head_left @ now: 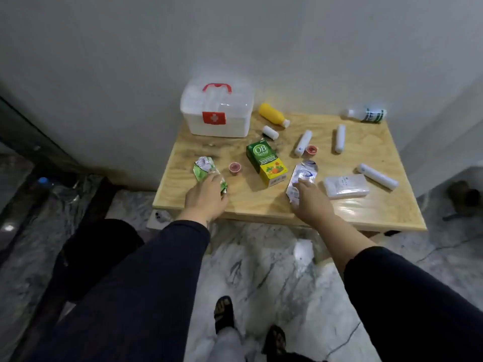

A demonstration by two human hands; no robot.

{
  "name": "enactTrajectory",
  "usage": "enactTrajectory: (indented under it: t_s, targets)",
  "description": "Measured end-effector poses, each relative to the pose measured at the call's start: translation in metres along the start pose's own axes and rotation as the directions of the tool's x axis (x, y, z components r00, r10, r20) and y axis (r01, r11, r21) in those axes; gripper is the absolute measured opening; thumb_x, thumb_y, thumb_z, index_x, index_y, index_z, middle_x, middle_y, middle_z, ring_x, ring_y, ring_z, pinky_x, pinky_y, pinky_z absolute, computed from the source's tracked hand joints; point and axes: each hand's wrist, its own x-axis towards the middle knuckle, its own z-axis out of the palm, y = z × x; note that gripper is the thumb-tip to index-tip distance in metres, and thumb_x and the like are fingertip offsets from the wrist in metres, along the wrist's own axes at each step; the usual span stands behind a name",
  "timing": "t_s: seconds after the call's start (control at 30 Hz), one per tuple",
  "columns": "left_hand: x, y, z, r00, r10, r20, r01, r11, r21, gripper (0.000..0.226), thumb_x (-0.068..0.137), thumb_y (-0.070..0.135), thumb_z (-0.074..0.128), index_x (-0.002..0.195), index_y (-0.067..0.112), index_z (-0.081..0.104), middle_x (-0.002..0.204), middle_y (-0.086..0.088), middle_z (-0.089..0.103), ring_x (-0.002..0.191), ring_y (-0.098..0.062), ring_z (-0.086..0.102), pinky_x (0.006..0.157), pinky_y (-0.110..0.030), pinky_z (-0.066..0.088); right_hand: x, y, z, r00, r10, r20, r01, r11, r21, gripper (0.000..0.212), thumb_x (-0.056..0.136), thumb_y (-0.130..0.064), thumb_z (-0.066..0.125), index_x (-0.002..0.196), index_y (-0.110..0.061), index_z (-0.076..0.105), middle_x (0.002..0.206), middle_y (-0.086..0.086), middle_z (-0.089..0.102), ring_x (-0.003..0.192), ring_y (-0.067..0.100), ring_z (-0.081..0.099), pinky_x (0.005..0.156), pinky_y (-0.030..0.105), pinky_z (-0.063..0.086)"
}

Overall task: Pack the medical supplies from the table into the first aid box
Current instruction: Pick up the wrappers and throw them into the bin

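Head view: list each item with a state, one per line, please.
First aid box: lid closed, upright.
Yellow bottle: lying down, capped.
Clear bottle: lying down.
Green carton: lying flat, closed.
Green packet: crumpled, under the left hand.
Silver packet: flat, touched by the right hand.
Red cups: upright.

Green-and-yellow carton [266, 162] at table centre: "OB Herbal" in white; smaller print below illegible. First aid box [217, 111]: white cross on red latch plate. Print on bottle [367, 115] and sachets too blurred to read.
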Motion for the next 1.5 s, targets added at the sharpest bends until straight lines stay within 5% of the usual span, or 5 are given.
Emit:
enactTrajectory:
  t_s: [0.33, 0.5, 0.63, 1.03, 1.5]
  targets:
    - [0.025, -0.042, 0.03, 0.98, 0.192, -0.054, -0.187, 0.978, 0.098, 0.052, 0.095, 0.013, 0.051, 0.146, 0.014, 0.041, 0.154, -0.001, 0.038, 0.14, -0.016, 0.04, 0.1, -0.033, 0.046, 0.003, -0.004, 0.042, 0.943, 0.136, -0.304, -0.11, 0.989, 0.102, 0.018, 0.09, -0.007, 0.055, 0.102, -0.004, 0.068, 0.112, 0.011, 0.069, 0.113, 0.031, 0.055, 0.084, 0.036, 0.048]
    - [0.027, -0.059, 0.034, 0.933, 0.354, -0.071, -0.33, 0.916, 0.228, 0.078, 0.053, -0.003, 0.088, 0.124, 0.019, 0.066, 0.115, -0.006, 0.072, 0.096, -0.022, 0.073, 0.05, -0.03, 0.057, 0.001, -0.005, 0.037, 0.912, 0.249, -0.327, -0.191, 0.961, 0.2, 0.03, 0.088, -0.007, 0.056, 0.116, -0.012, 0.068, 0.11, 0.019, 0.069, 0.107, 0.035, 0.06, 0.08, 0.036, 0.047]
    - [0.027, -0.053, 0.022, 0.933, 0.328, -0.146, -0.306, 0.939, 0.155, 0.073, 0.067, -0.013, 0.071, 0.13, 0.021, 0.06, 0.088, -0.006, 0.073, 0.063, -0.03, 0.066, 0.043, -0.03, 0.045, -0.002, -0.007, 0.027, 0.903, 0.273, -0.331, -0.214, 0.955, 0.206, 0.026, 0.095, -0.021, 0.052, 0.117, -0.023, 0.066, 0.106, 0.019, 0.07, 0.099, 0.04, 0.062, 0.072, 0.038, 0.045]
    - [0.041, -0.017, -0.082, 0.866, -0.083, -0.494, -0.156, 0.892, -0.424, 0.02, 0.089, 0.005, 0.059, 0.099, 0.014, 0.074, 0.11, -0.005, 0.07, 0.088, -0.021, 0.063, 0.074, -0.024, 0.044, 0.026, -0.051, -0.093, 0.819, 0.116, -0.563, 0.162, 0.893, 0.42, 0.019, 0.078, 0.003, 0.059, 0.094, -0.005, 0.068, 0.097, 0.015, 0.07, 0.088, 0.032, 0.064, 0.066, 0.013, 0.035]
    - [-0.06, -0.134, -0.135, 0.731, -0.474, -0.49, 0.077, 0.772, -0.631, 0.037, 0.079, 0.003, 0.068, 0.113, 0.018, 0.072, 0.124, -0.002, 0.067, 0.112, -0.021, 0.062, 0.096, -0.027, 0.047, 0.041, -0.265, -0.08, 0.893, -0.42, -0.16, 0.442, 0.755, 0.484, 0.045, 0.078, -0.003, 0.071, 0.121, -0.012, 0.064, 0.12, 0.007, 0.068, 0.099, 0.026, 0.068, 0.091, 0.024, 0.051]
